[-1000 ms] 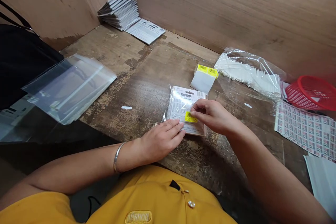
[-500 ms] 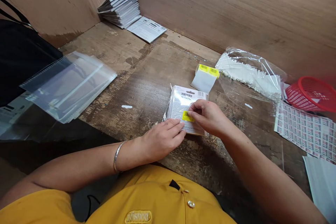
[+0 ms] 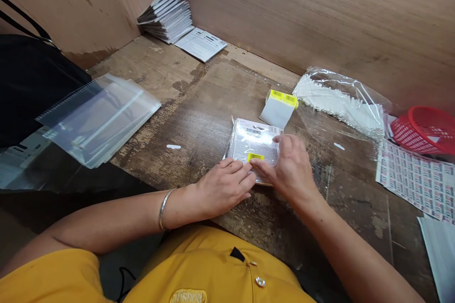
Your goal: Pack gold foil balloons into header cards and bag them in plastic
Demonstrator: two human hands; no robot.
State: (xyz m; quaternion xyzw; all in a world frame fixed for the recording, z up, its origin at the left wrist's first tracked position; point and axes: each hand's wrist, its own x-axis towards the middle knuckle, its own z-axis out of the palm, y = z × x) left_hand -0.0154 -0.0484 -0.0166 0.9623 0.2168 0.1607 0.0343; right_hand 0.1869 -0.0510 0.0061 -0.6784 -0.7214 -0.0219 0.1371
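A stack of flat packets in clear plastic sleeves (image 3: 241, 144) lies in front of me, printed side up. On the top packet sits a yellow barcode label (image 3: 256, 157), near its lower middle. My left hand (image 3: 227, 182) rests with its fingers flat on the lower left of the stack, fingertips close to the label. With thumb stretched out to the label's lower edge, my right hand (image 3: 293, 165) touches the top packet; its other fingers lie along the right side, apart from the thumb. Just behind the stack stands a roll of yellow barcode labels (image 3: 279, 106).
Clear plastic sleeves (image 3: 103, 118) lie at left, beside a black bag (image 3: 35, 85). A pile of packets (image 3: 167, 16) leans in the back corner. At right are a bag of white strips (image 3: 337, 102), a red basket (image 3: 419, 130) and printed sticker sheets (image 3: 419, 175).
My right hand has let go of the yellow label, now lying on the top packet. Its fingers have spread, the thumb onto the label. My left hand stays on the stack.
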